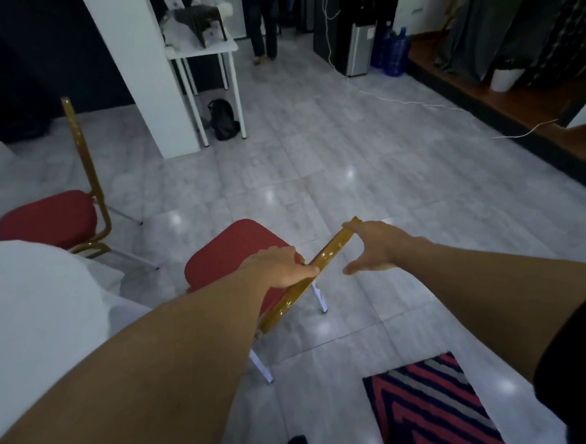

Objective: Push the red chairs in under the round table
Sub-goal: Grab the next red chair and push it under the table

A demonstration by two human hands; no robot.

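A red chair (228, 249) with a gold frame stands in front of me, its seat pointing toward the white-draped round table (32, 306) at the left. My left hand (280, 265) is closed over the gold top rail of its backrest. My right hand (377, 247) has its fingers spread; the fingertips rest on the far end of the same rail and the thumb hangs free below. A second red chair (49, 218) stands further left beside the table, its gold backrest upright.
A striped red, black and grey rug (430, 409) lies at the lower right. A white pillar (145, 69) and small white table (205, 52) with a black bag (223, 119) stand behind. A white cable (414, 103) crosses the tiled floor. A person stands far back.
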